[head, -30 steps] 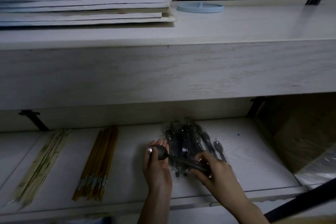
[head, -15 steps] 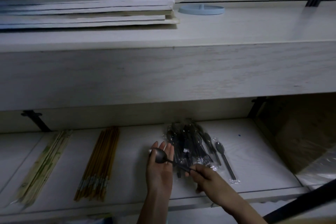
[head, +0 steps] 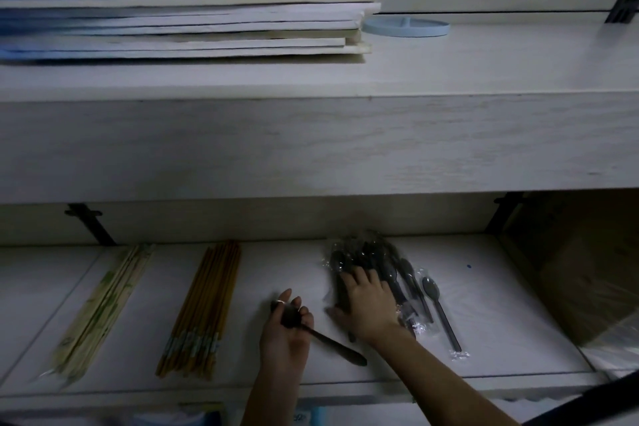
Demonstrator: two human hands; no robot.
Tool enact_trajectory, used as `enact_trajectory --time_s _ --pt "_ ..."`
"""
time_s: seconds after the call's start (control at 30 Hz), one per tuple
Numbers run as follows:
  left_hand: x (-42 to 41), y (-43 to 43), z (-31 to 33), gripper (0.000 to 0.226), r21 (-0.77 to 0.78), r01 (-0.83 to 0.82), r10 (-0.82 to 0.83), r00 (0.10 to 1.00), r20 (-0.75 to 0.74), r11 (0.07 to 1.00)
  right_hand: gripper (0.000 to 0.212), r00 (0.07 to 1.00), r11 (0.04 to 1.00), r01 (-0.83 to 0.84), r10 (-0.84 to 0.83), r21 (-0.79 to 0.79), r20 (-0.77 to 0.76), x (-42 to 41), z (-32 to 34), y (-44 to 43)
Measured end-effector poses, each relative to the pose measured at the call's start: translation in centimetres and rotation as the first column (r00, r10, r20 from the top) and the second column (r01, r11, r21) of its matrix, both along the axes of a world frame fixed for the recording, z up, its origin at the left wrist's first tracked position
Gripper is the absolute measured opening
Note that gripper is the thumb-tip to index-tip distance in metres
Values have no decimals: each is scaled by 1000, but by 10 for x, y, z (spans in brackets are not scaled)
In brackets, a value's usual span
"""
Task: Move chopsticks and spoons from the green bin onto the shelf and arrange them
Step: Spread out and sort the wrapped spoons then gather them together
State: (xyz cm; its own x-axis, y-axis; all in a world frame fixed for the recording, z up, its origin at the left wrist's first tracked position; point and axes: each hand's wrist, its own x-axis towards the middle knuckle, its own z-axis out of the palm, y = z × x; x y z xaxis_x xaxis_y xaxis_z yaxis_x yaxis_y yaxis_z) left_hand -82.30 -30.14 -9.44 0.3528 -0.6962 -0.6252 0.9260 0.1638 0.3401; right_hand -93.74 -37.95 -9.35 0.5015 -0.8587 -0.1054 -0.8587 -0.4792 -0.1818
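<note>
Spoon [head: 313, 332] now in left hand [head: 285, 335] only; right hand [head: 370, 304] moved to wrapped spoons [head: 366, 263].

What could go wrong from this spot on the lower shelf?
1. The right hand lies flat on the loose pile of wrapped spoons; pressing could slide the slick wrappers and fan the pile out.
2. The left hand grips the dark spoon by its bowl, handle sticking out; swinging it could knock the pile or the orange chopsticks.

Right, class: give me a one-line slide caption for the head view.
Left hand holds a dark spoon while right hand presses on wrapped spoons on the lower shelf.
</note>
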Motion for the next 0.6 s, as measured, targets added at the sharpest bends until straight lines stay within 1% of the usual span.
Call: enact_trajectory --time_s 0.03,0.07,0.13,0.23,0.3,0.37,0.5,0.53,0.6 --pt "0 0 -1 21 6 -1 1 1000 3 1000 58 999 999 29 -29 -32 -12 -3 -4 -3" --pt "1 0 -1 20 12 0 0 1000 8 1000 55 998 996 63 -63 -55 7 -8 -7 -7" --pt "4 0 -2 19 23 9 -9 1000 19 1000 49 984 987 156 -150 -47 98 -18 -12 -14" --pt "6 1 -5 19 32 18 -19 999 29 999 46 933 959 283 -276 0 230 -35 -15 -25" --pt "5 0 -6 20 23 22 -22 1000 22 999 47 914 940 341 -329 -10 236 -45 -17 -29" --pt "3 -4 -5 19 20 23 -23 1000 13 1000 49 910 923 382 -367 -46 195 -50 -18 -29" --pt "-1 -9 -2 21 23 20 -20 1000 15 1000 36 926 930 324 -275 -170 259 -48 -21 -27" --pt "-2 -10 -1 21 24 20 -21 1000 13 1000 36 939 943 294 -254 -156 233 -46 -20 -26" --pt "-4 -13 1 22 28 21 -21 1000 1 999 36 953 966 249 -232 -66 193 -43 -22 -26"
